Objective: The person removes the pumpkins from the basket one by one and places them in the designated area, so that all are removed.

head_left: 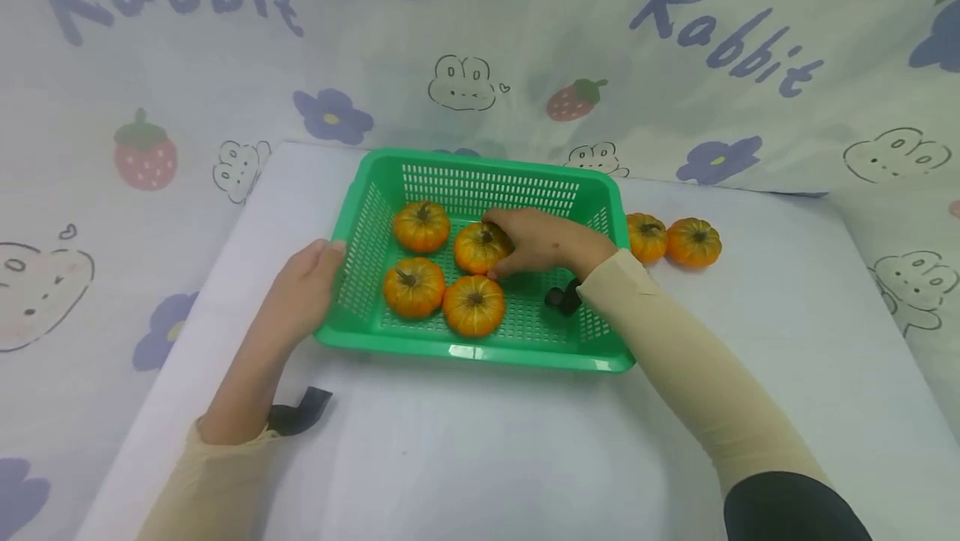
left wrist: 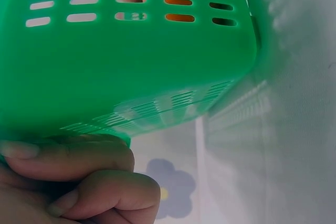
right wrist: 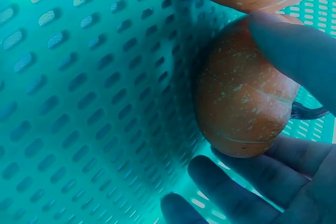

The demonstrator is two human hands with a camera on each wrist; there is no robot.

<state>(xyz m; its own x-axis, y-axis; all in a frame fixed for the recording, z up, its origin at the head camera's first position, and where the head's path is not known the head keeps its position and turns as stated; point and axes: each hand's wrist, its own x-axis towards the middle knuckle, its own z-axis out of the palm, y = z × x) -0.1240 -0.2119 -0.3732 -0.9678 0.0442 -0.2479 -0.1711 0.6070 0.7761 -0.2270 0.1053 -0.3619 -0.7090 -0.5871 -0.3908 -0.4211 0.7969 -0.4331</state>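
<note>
A green plastic basket [head_left: 420, 347] with slotted walls stands on the white table. My left hand [head_left: 303, 287] grips its left rim; in the left wrist view, curled fingers [left wrist: 100, 177] lie against the outer wall. Inside the basket my right hand [head_left: 540, 241] holds a small orange pumpkin [head_left: 478, 249], thumb on one side and fingers on the other, as the right wrist view of the pumpkin [right wrist: 241, 93] shows. Three more pumpkins sit close by on the basket floor: one at back left [head_left: 422, 227], one at front left [head_left: 414, 288] and one in front [head_left: 474, 306].
Two pumpkins lie on the table just right of the basket, one [head_left: 647, 237] partly behind its rim and the other [head_left: 693, 242] beside it. A printed curtain [head_left: 510, 24] with rabbits and flowers hangs behind the table [head_left: 480, 441].
</note>
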